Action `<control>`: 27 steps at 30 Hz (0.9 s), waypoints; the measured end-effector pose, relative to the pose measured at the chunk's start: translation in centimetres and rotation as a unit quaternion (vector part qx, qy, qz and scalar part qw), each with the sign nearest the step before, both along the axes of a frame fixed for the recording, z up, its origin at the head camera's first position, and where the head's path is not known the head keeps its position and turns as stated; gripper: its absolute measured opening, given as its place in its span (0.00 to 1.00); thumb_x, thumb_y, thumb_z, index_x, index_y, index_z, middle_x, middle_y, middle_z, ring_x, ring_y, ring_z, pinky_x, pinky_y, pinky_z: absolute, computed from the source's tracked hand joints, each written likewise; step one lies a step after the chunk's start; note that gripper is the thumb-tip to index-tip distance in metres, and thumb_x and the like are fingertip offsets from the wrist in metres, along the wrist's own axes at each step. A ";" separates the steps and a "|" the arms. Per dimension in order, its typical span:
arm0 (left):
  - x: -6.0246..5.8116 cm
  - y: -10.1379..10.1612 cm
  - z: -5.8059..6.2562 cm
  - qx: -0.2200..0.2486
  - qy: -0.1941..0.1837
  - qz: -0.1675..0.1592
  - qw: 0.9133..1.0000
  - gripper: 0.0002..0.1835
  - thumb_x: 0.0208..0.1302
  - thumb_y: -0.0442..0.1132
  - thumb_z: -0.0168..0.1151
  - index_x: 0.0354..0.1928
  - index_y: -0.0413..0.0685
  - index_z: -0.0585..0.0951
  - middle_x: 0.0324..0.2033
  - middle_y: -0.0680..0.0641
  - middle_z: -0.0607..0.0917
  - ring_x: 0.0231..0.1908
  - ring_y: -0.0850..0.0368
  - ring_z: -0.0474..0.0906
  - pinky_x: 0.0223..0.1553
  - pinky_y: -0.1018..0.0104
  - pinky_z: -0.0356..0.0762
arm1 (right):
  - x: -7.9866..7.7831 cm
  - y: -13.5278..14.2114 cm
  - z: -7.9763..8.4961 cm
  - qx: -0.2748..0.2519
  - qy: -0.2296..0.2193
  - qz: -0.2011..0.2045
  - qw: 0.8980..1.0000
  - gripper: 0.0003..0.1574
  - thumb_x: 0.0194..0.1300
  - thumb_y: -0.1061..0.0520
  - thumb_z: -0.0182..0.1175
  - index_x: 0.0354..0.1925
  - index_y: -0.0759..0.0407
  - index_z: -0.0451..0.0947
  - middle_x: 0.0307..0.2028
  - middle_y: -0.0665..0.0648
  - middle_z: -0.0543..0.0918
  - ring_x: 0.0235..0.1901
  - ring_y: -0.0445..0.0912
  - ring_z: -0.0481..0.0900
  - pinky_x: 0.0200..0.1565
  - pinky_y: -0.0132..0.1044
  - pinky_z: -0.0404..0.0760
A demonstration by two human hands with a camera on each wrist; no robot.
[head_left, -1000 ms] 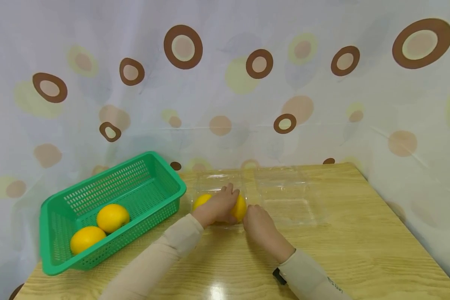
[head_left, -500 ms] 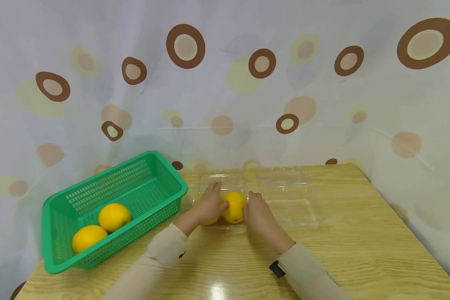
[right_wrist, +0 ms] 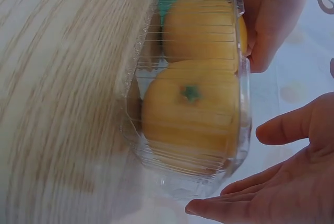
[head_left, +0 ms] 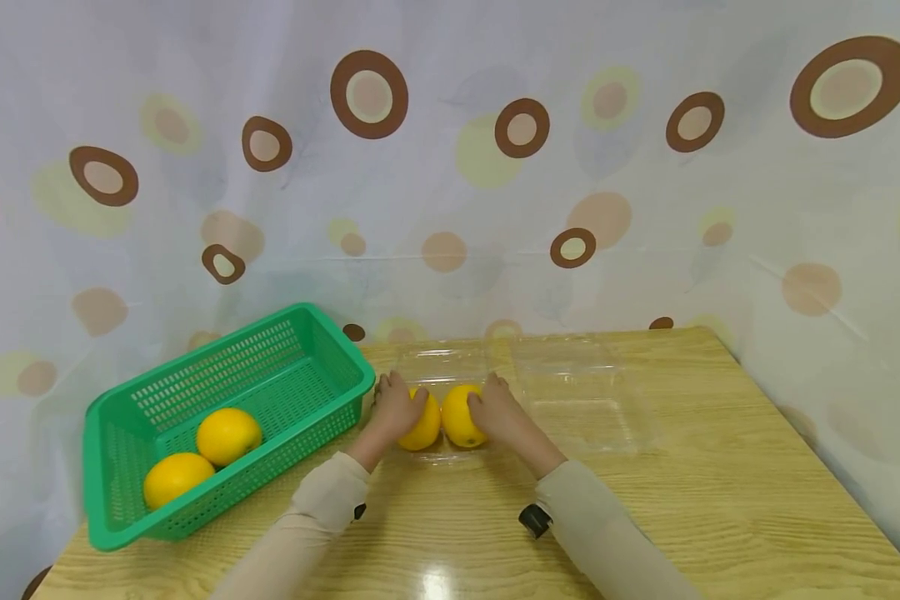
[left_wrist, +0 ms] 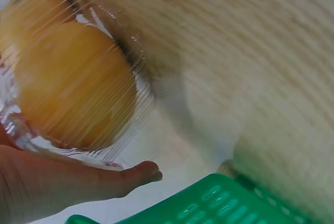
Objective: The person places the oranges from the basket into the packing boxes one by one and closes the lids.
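Two oranges lie side by side in a clear plastic clamshell box (head_left: 442,460), its lid (head_left: 444,363) raised at the back. My left hand (head_left: 395,410) is at the left orange (head_left: 423,423), thumb at its upper side, in the head view. In the left wrist view a straight finger (left_wrist: 138,176) extends along the outside of the ribbed wall. My right hand (head_left: 501,415) is at the right orange (head_left: 461,417), thumb overlapping it. The right wrist view shows that hand's fingers (right_wrist: 229,209) straight and thumb spread, beside the box's rim. A green stem end shows on the right orange.
A green perforated basket (head_left: 300,457) stands at the left, holding two more oranges, a rear orange (head_left: 228,435) and a front orange (head_left: 177,479). Another clear clamshell box (head_left: 577,421) sits right of the first. A patterned curtain (head_left: 450,167) hangs behind the wooden table (head_left: 720,483).
My left hand has moved left from the right orange to the left one, uncovering both. My right hand has shifted from the box's right side onto the right orange.
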State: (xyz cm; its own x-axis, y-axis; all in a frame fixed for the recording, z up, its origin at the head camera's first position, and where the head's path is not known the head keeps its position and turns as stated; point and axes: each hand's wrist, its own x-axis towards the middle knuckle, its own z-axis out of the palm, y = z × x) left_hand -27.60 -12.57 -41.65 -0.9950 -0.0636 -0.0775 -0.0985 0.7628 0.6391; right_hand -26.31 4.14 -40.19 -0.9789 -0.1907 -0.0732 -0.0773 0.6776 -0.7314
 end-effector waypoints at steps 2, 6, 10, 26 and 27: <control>-0.2 -0.3 -0.3 0.012 -0.002 0.005 1.000 0.37 0.64 0.48 0.44 0.64 0.27 0.47 0.63 0.29 0.48 0.62 0.34 0.46 0.58 0.42 0.48 | -0.2 -0.3 -0.1 0.001 -0.009 -0.001 1.000 0.39 0.67 0.54 0.41 0.61 0.81 0.39 0.61 0.79 0.47 0.60 0.66 0.51 0.58 0.54 0.55; -0.4 -0.6 -0.5 0.027 -0.007 0.012 1.000 0.35 0.64 0.48 0.42 0.64 0.29 0.48 0.62 0.31 0.51 0.61 0.36 0.48 0.58 0.42 0.47 | -0.5 -0.6 -0.2 0.002 -0.015 -0.001 1.000 0.40 0.67 0.53 0.39 0.62 0.81 0.37 0.62 0.78 0.43 0.61 0.67 0.47 0.59 0.55 0.52; -0.5 -0.6 -0.4 0.044 -0.009 0.016 0.999 0.35 0.64 0.48 0.42 0.64 0.30 0.49 0.62 0.32 0.52 0.61 0.37 0.49 0.58 0.43 0.46 | -0.6 -0.6 -0.3 -0.002 -0.020 -0.005 1.000 0.40 0.68 0.53 0.39 0.61 0.82 0.36 0.62 0.79 0.41 0.61 0.67 0.44 0.59 0.55 0.50; 0.1 0.2 -0.5 0.092 0.031 0.023 0.995 0.35 0.61 0.45 0.47 0.64 0.32 0.50 0.62 0.33 0.52 0.61 0.36 0.50 0.58 0.41 0.46 | -1.1 0.0 -0.6 -0.020 -0.003 -0.029 0.999 0.40 0.67 0.53 0.40 0.62 0.81 0.38 0.62 0.77 0.45 0.62 0.65 0.44 0.60 0.53 0.49; 0.1 0.2 -0.5 0.096 0.032 0.024 0.995 0.36 0.61 0.45 0.48 0.64 0.32 0.50 0.63 0.33 0.51 0.61 0.37 0.49 0.58 0.41 0.46 | -1.0 0.1 -0.6 -0.027 0.001 -0.032 0.999 0.40 0.67 0.53 0.40 0.61 0.81 0.38 0.62 0.77 0.46 0.62 0.65 0.45 0.60 0.53 0.50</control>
State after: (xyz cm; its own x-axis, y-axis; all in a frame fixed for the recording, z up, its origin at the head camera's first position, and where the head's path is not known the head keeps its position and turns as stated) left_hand -27.52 -12.33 -42.16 -0.9945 -0.1012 -0.0287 -0.0857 0.6211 0.7791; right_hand -27.36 4.22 -40.79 -0.9893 -0.1318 -0.0631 -0.0364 0.6407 -0.7670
